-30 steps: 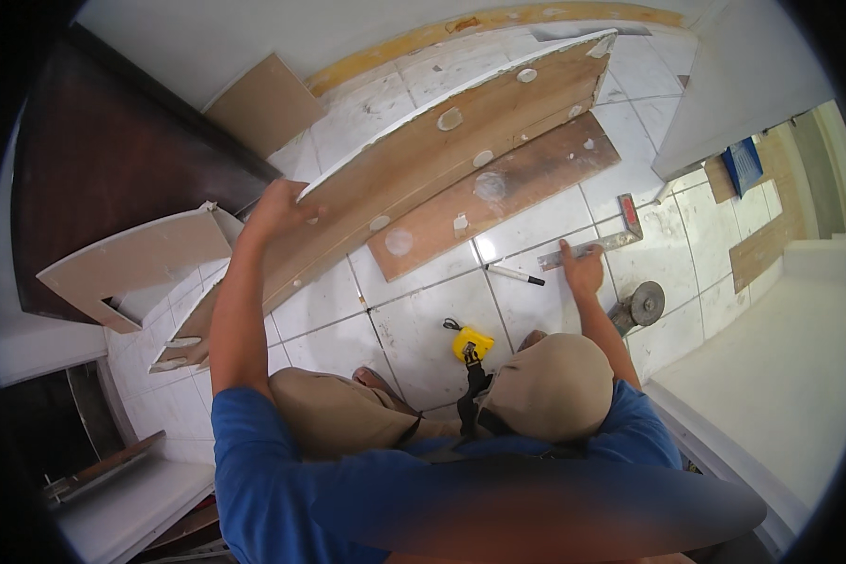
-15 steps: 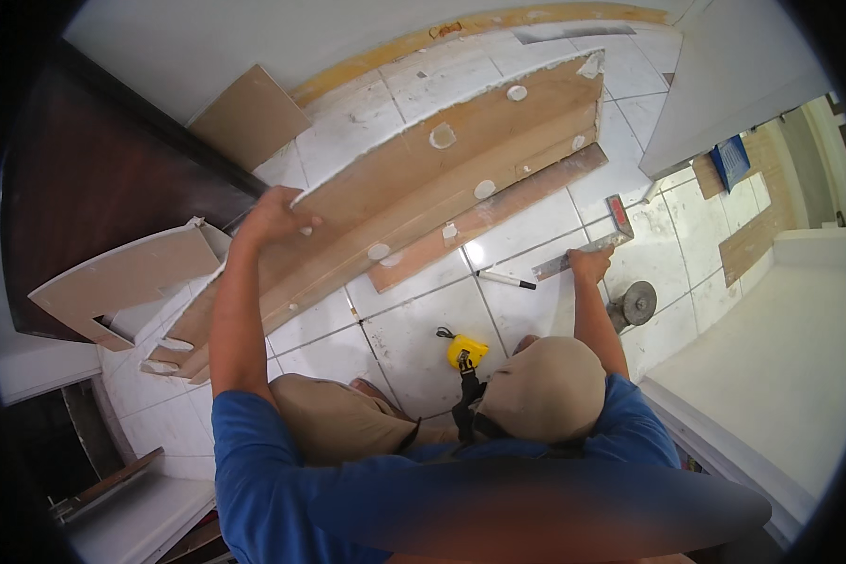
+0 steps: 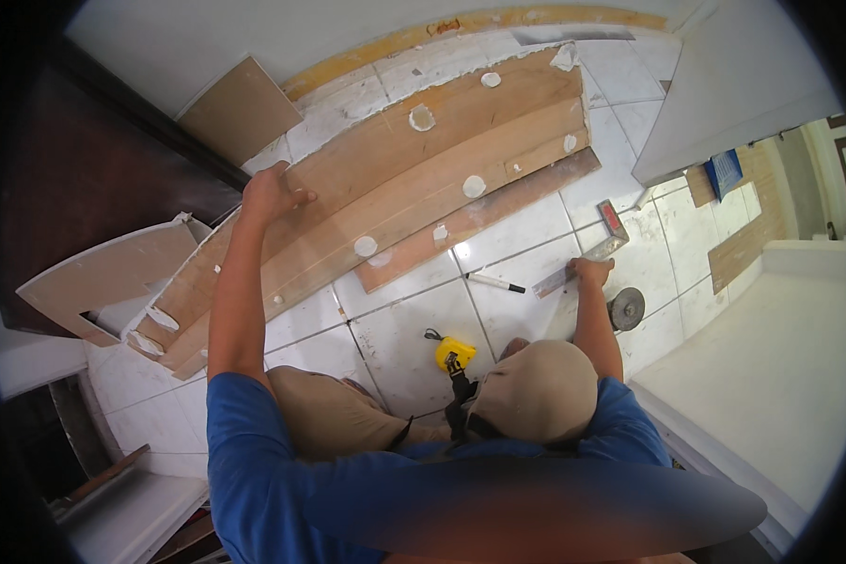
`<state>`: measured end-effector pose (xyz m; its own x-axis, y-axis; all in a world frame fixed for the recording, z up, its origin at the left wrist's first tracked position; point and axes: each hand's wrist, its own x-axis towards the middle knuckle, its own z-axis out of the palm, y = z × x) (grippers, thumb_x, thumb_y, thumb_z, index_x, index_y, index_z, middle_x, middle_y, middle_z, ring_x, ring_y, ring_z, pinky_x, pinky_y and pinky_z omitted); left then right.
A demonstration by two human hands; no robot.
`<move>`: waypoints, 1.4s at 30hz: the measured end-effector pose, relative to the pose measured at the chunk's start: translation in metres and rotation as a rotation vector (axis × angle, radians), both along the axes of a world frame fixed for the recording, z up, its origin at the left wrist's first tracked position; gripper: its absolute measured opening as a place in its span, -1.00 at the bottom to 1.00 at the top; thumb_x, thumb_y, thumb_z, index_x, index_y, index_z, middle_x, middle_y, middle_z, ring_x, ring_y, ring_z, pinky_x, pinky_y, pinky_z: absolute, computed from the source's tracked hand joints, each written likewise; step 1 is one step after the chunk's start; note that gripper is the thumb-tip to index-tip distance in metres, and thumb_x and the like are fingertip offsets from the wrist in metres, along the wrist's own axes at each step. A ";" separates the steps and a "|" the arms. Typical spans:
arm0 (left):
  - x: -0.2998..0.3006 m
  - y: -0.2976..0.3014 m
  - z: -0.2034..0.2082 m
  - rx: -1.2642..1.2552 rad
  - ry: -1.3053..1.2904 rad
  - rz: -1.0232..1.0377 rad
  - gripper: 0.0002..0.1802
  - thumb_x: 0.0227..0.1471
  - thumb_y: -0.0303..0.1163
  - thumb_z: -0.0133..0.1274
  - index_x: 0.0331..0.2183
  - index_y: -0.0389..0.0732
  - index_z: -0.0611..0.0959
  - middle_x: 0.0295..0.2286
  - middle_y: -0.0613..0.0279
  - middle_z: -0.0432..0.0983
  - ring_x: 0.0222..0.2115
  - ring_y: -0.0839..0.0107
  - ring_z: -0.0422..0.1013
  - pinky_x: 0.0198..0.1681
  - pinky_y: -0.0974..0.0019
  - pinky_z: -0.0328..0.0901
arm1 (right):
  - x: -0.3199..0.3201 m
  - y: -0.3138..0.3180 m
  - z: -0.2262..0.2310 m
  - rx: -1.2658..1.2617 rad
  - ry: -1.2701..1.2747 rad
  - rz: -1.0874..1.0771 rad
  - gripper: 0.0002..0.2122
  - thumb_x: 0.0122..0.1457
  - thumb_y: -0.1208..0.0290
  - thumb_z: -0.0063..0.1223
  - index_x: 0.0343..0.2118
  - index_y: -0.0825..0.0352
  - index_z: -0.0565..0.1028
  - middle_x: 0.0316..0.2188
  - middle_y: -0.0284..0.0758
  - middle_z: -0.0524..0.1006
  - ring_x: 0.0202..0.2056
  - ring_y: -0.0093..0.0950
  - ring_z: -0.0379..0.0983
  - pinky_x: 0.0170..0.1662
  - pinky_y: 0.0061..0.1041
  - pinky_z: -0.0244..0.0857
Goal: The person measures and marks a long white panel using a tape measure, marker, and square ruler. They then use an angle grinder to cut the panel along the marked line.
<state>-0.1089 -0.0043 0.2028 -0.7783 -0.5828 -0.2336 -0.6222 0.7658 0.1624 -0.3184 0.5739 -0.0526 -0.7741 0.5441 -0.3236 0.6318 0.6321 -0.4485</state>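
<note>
A long angled wooden board (image 3: 367,169), two faces meeting along a fold, lies across the tiled floor with white plaster-like dabs on it. My left hand (image 3: 274,195) is closed over its far edge, thumb on the inner face. On the right, my right hand (image 3: 590,273) grips the thin blade of a metal try square (image 3: 616,246) low over the tiles; a red patch marks its handle. A black-and-white marker (image 3: 495,282) lies left of that hand. Close to my knees is a yellow tape measure (image 3: 455,352) with a black strap.
A flat wooden strip (image 3: 526,202) lies along the board's near side. Right of my right hand stands a tool with a round grey disc (image 3: 627,308). Cut panels (image 3: 240,111) lean by a dark door (image 3: 122,197) at left. A blue item (image 3: 723,175) is at far right.
The angled board has tilted, so its two faces spread wider in view. The try square has slid slightly right with my right hand. My left hand keeps its hold; the whole view has shifted a little.
</note>
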 end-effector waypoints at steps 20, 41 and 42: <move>-0.001 -0.022 -0.039 -0.069 0.096 -0.002 -0.03 -0.49 0.00 0.51 -0.03 -0.30 0.55 -0.16 -0.19 0.57 -0.07 -0.04 0.48 -0.02 0.05 0.36 | 0.092 -0.092 0.084 -0.306 0.537 0.935 -0.73 0.37 0.38 -0.14 0.03 0.38 0.41 -0.51 -0.09 0.56 -0.48 -0.09 0.55 -0.39 -0.23 0.41; -0.012 -0.045 -0.061 0.025 0.040 -0.003 0.07 -0.51 0.00 0.53 0.05 -0.33 0.51 -0.11 -0.19 0.55 -0.04 -0.04 0.47 0.05 0.10 0.34 | 0.055 -0.107 0.067 -0.164 0.366 1.011 -0.74 0.36 0.38 -0.15 0.03 0.34 0.40 -0.30 0.03 0.58 -0.34 0.04 0.54 -0.29 -0.09 0.41; -0.012 -0.044 -0.059 0.036 0.030 0.009 0.07 -0.51 0.00 0.53 0.05 -0.33 0.51 -0.10 -0.20 0.55 -0.04 -0.04 0.47 0.05 0.10 0.34 | 0.056 -0.108 0.069 -0.193 0.392 0.992 -0.74 0.36 0.38 -0.15 0.03 0.34 0.40 -0.30 0.03 0.58 -0.34 0.04 0.54 -0.29 -0.09 0.41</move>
